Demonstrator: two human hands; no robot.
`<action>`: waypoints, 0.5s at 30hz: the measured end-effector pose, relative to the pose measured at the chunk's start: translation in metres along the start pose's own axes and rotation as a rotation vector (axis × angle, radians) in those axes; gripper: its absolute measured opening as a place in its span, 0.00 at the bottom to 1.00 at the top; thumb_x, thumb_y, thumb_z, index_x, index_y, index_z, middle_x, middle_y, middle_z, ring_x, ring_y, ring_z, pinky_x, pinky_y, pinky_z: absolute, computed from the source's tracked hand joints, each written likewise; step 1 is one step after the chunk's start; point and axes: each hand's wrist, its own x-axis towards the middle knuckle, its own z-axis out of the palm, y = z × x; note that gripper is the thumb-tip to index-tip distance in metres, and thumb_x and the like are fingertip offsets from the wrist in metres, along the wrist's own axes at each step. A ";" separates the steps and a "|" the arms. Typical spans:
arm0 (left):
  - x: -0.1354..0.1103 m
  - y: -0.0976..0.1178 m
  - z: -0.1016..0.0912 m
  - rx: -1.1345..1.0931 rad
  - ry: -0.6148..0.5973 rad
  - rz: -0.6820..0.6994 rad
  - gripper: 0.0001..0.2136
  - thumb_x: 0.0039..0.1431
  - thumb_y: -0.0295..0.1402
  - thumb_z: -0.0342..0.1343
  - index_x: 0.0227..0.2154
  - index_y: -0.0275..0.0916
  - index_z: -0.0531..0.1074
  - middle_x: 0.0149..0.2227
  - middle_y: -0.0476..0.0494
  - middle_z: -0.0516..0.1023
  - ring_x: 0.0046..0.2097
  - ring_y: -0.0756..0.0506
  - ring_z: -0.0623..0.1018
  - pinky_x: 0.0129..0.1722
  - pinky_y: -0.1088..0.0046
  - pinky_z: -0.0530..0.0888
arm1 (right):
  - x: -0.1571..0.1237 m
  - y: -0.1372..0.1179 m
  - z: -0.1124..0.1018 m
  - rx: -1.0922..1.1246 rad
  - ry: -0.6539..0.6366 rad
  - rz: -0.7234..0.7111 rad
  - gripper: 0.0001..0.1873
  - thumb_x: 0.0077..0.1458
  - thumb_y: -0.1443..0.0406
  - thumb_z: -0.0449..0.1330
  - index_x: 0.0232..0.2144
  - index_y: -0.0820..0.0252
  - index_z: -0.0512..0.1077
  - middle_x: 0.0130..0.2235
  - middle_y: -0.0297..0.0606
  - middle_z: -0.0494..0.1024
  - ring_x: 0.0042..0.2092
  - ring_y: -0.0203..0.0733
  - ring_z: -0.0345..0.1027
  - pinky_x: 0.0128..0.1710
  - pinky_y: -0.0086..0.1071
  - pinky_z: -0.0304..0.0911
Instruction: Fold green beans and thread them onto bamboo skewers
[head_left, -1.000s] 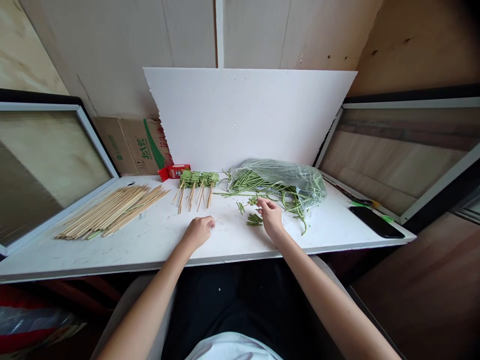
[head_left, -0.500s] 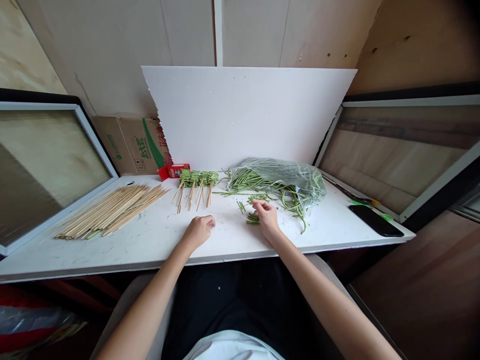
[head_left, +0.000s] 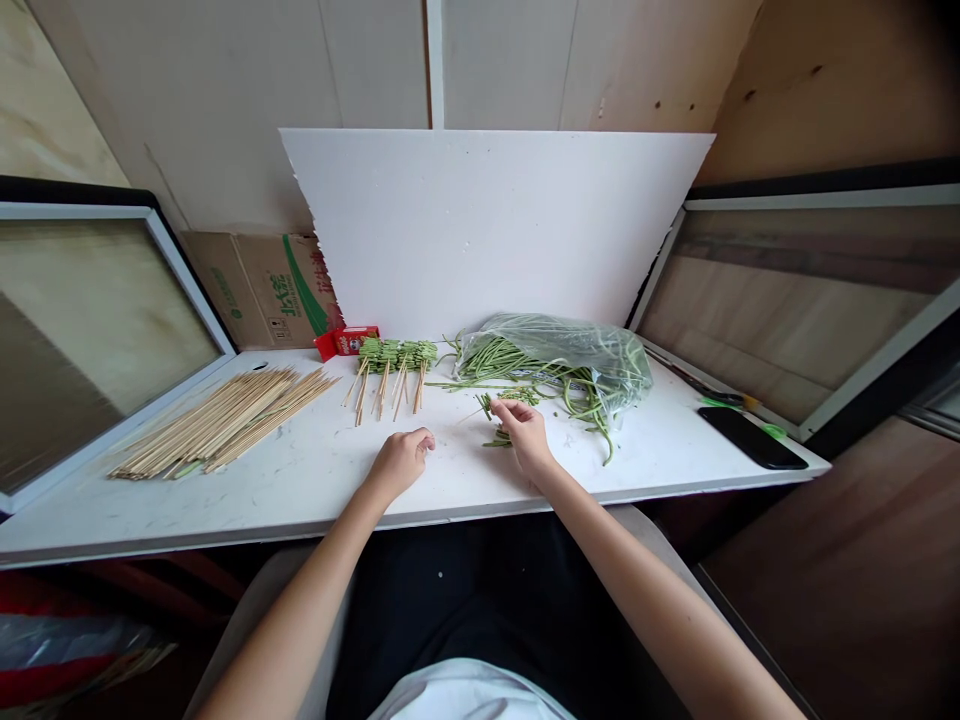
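My left hand (head_left: pixel 401 460) rests on the white tabletop (head_left: pixel 315 480) in a loose fist, pinched on a thin bamboo skewer (head_left: pixel 469 414) whose faint tip points right. My right hand (head_left: pixel 525 432) is close beside it, fingertips pinched on a short cut green bean piece (head_left: pixel 487 404). A small heap of cut bean pieces (head_left: pixel 501 437) lies under that hand. A clear plastic bag of long green beans (head_left: pixel 555 360) lies just behind the right hand. Finished bean skewers (head_left: pixel 390 365) lie in a row at the back centre.
A pile of bare bamboo skewers (head_left: pixel 221 420) lies on the left. A red packet (head_left: pixel 346 342) and a cardboard box (head_left: pixel 262 290) sit at the back left, a white board (head_left: pixel 487 230) leans behind. A black phone (head_left: pixel 754 438) lies at the right edge.
My right hand has drawn left and slightly nearer with a bean piece, closing on the left hand. The left hand has shifted a little right.
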 end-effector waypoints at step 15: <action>0.000 0.001 -0.001 0.040 0.027 0.001 0.12 0.67 0.26 0.50 0.41 0.41 0.80 0.34 0.44 0.85 0.36 0.41 0.83 0.38 0.68 0.74 | 0.048 -0.037 -0.100 -0.998 -0.445 -0.023 0.16 0.59 0.52 0.66 0.35 0.57 0.86 0.39 0.46 0.86 0.38 0.50 0.76 0.36 0.37 0.65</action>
